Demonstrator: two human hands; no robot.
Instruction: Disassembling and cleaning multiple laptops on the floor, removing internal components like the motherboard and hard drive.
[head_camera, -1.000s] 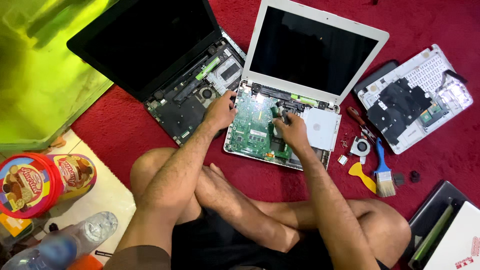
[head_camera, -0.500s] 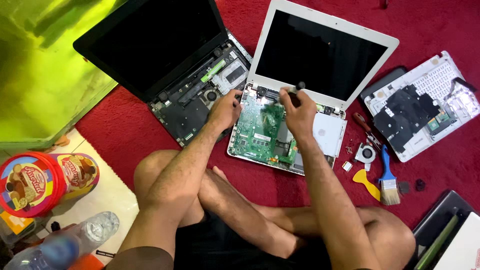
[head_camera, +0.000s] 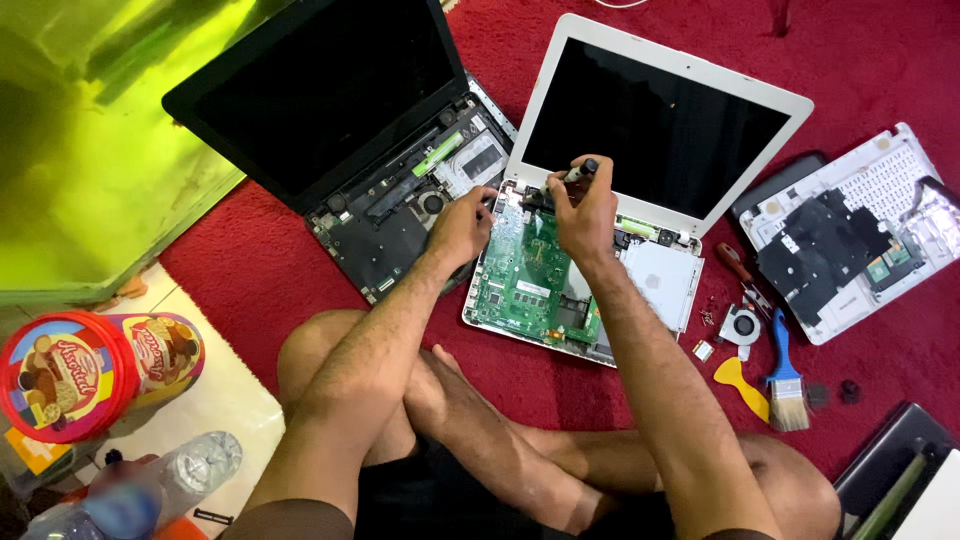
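Screwdriver work on the white laptop

My right hand (head_camera: 585, 215) clamps the screwdriver (head_camera: 578, 173) upright; my left hand (head_camera: 462, 225), fingers curled, steadies the white laptop (head_camera: 655, 290) beneath. Its green board (head_camera: 525, 270) looks fragile; hold edges.

Your right hand (head_camera: 585, 215) grips a screwdriver (head_camera: 580, 172) upright over the white laptop (head_camera: 660, 130), by its hinge. Your left hand (head_camera: 462, 225) rests on the green board's (head_camera: 525, 275) left edge, beside the black laptop (head_camera: 330, 110).
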